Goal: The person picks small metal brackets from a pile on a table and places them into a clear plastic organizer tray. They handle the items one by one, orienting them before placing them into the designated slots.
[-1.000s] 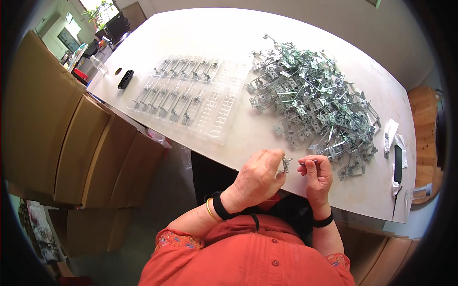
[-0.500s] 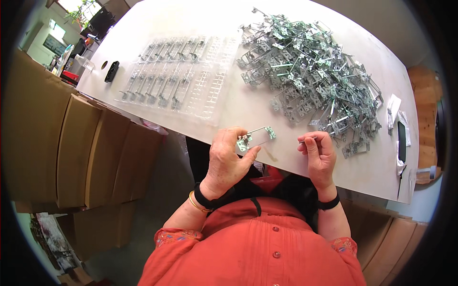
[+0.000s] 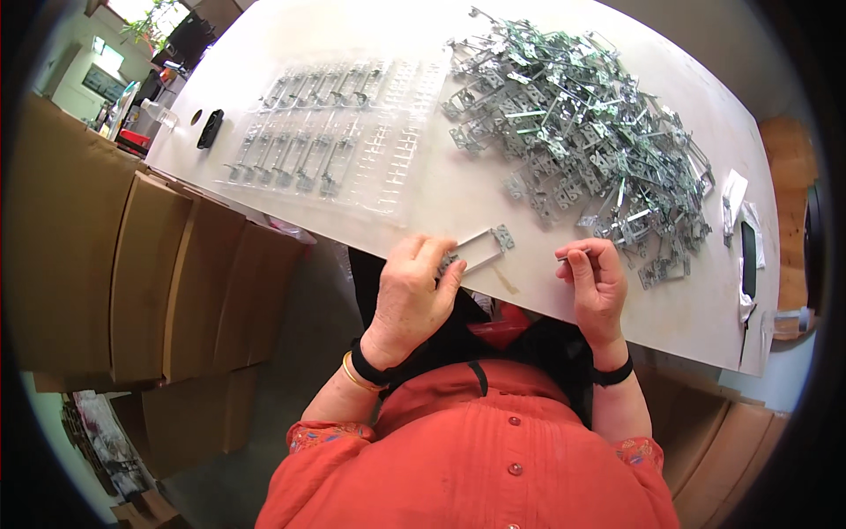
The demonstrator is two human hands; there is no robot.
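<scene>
Near the table's front edge my left hand (image 3: 412, 289) grips one end of a metal bracket frame (image 3: 483, 249), made of two thin rods with small perforated plates at the ends. My fingers cover most of its near plate. To the right, my right hand (image 3: 597, 286) is closed in a pinch on a small thin metal pin (image 3: 564, 258), only the tip of which shows. Beyond that hand rises a large tangled pile of similar metal brackets (image 3: 573, 132). A clear plastic tray (image 3: 388, 172) at the left holds two rows of brackets in its slots.
On the white table (image 3: 352, 227), a black oblong block (image 3: 210, 130) lies at the far left. White wrappers (image 3: 733, 198) and a dark flat strip (image 3: 748, 258) lie along the right edge. Cardboard boxes (image 3: 145, 282) stand left of the table.
The left hand has turned the bracket frame, so both rods now show apart, and has shifted slightly left. The right hand keeps its pinch. The view has shifted a little.
</scene>
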